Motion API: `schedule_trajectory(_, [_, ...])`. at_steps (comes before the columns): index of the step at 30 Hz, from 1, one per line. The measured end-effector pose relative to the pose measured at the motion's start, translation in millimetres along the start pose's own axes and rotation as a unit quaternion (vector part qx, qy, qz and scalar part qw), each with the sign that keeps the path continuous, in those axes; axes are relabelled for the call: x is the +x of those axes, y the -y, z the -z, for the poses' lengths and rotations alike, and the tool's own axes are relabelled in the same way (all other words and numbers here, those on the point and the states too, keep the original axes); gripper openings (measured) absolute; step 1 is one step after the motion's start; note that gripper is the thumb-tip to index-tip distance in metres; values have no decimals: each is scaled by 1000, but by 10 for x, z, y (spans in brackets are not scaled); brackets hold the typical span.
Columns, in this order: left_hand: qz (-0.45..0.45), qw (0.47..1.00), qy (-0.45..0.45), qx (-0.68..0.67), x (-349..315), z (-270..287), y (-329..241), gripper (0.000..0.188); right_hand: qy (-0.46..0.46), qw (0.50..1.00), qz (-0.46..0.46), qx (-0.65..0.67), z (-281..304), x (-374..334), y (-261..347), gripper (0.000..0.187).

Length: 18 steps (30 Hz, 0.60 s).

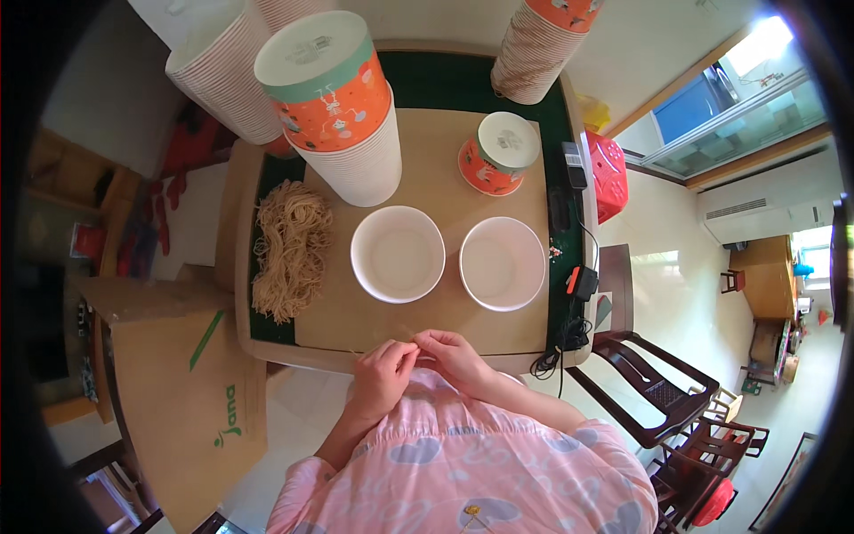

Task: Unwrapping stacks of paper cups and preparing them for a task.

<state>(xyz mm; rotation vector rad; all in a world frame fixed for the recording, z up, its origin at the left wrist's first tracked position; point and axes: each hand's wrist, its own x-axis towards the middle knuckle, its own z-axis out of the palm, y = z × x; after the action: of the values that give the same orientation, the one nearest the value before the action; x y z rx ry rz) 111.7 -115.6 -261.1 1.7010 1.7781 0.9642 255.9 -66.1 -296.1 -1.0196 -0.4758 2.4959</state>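
Note:
My left hand (384, 377) and my right hand (452, 360) meet at the table's near edge, their fingertips pinched together. Something thin and pale seems to be between them, too small to make out. Just beyond my hands, two white paper tubs (398, 283) (503, 293) stand side by side with their mouths up, and no contents show inside. To their left lies a loose bundle of beige string (292, 254). An orange and green paper tub (492, 169) sits upside down behind the right one.
Tall stacks of paper tubs (354, 151) (222, 76) (541, 53) rise at the far left and far right. A cardboard sheet (427, 133) covers the table's middle. Cables (569, 336) run along the right edge. A large carton (191, 400) stands left, a dark wooden chair (645, 392) right.

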Motion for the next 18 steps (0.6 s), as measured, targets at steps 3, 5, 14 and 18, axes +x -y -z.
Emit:
schedule_trajectory(3, [-9,1000,-3,-6,0,-39,-7,8,-4,1000,18,3,66,20,29,21])
schedule_trajectory(5, [-9,1000,1,-1,-15,-58,28,8,-8,999,36,30,82,21,59,19])
schedule_trajectory(14, [16,995,94,40,-236,-172,405,9,-40,980,161,106,245,-15,379,15])
schedule_trajectory(18, [21,991,120,51,-225,-197,434,8,-66,978,187,70,242,-23,384,15])
